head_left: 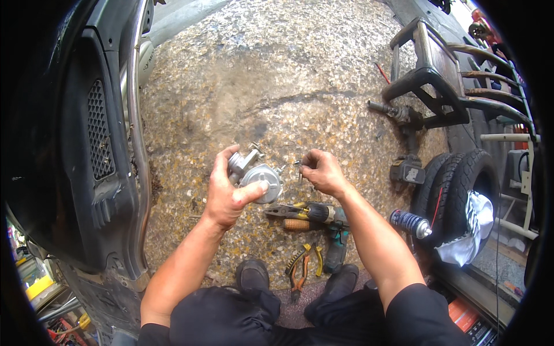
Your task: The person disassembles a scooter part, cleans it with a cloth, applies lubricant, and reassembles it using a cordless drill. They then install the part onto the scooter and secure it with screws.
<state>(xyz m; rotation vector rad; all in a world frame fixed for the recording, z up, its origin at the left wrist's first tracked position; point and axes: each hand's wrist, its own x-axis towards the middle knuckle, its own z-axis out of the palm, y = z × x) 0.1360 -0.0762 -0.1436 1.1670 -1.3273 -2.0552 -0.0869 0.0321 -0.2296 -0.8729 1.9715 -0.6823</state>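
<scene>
On a speckled stone floor, beside dark vehicle bodywork, a round-capped metal part is held up in the L hand, cap pressed by the thumb w/ fingers wrapped behind, prob. to steady it and leave its R side exposed. A small thin piece is pinched btwn R hand thumb and fingertips, prob. for fine control, just apart from the part. Pliers and a drill are laid w/in reach, presumably for convenience. The part's far side is hidden by the L hand; the small piece can't be ID'd; the pliers' handles are hard to separate from the drill; the bodywork is cut off at L.
</scene>
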